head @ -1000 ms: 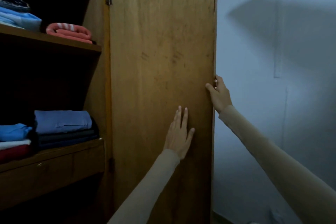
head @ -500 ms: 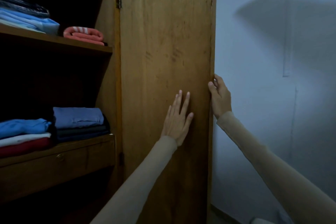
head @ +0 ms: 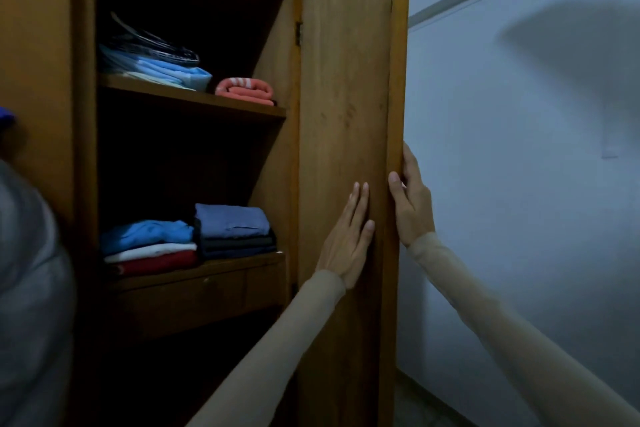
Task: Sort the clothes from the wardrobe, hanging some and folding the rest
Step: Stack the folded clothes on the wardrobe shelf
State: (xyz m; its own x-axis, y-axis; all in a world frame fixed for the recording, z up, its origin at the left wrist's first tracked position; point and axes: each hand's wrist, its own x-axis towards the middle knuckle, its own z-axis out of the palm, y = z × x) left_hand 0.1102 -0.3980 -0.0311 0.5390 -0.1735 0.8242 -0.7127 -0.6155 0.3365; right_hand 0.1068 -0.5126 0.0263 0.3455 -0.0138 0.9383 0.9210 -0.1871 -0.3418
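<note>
The wooden wardrobe door (head: 343, 87) stands open, seen almost edge-on. My left hand (head: 348, 239) presses flat on its inner face with straight fingers. My right hand (head: 410, 204) grips the door's free edge, thumb on the inner face and fingers wrapped behind. Inside, the upper shelf (head: 194, 102) carries a light blue folded stack (head: 162, 71) and a coral rolled towel (head: 244, 91). On the lower shelf (head: 214, 265) lie a blue, white and red pile (head: 149, 246) and a blue-on-dark pile (head: 233, 230).
A drawer front (head: 204, 302) sits below the lower shelf, dark space beneath it. A pale wall (head: 519, 184) lies right of the door. A grey cloth mass (head: 31, 288) fills the near left edge. The wardrobe's left panel (head: 34, 62) is close.
The view swung left, showing more of the wardrobe interior and both shelves. The door now looks narrower, and my left hand has slid closer to my right hand at the door's edge.
</note>
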